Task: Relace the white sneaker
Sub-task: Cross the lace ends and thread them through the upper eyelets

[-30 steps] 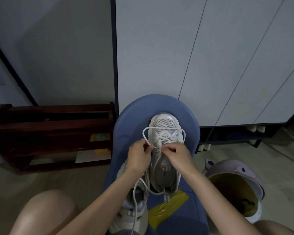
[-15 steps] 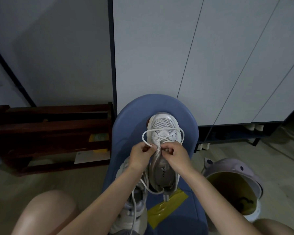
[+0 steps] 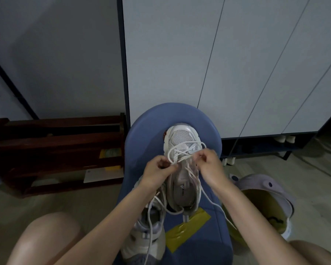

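Observation:
A white sneaker [image 3: 181, 137] lies toe-away on a blue stool [image 3: 141, 134]. Its white lace [image 3: 182, 150] runs loosely across the eyelets, with loops over the toe mesh and loose ends trailing down over the stool. My left hand [image 3: 157, 174] pinches the lace at the sneaker's left side. My right hand [image 3: 210, 165] pinches a lace strand at the right side, slightly blurred. A second white sneaker [image 3: 145, 230] lies lower on the stool under my left forearm.
A yellow tape patch [image 3: 187, 226] sits on the stool's seat. A lilac bin [image 3: 266, 188] with a yellow-green inside stands at the right. A dark wooden rack [image 3: 55, 150] is at the left; white cabinet doors [image 3: 218, 64] stand behind. My knees fill the lower corners.
My hands have drawn apart from the middle of the sneaker, each pulling a lace strand outward. The lace loops over the toe have spread wider.

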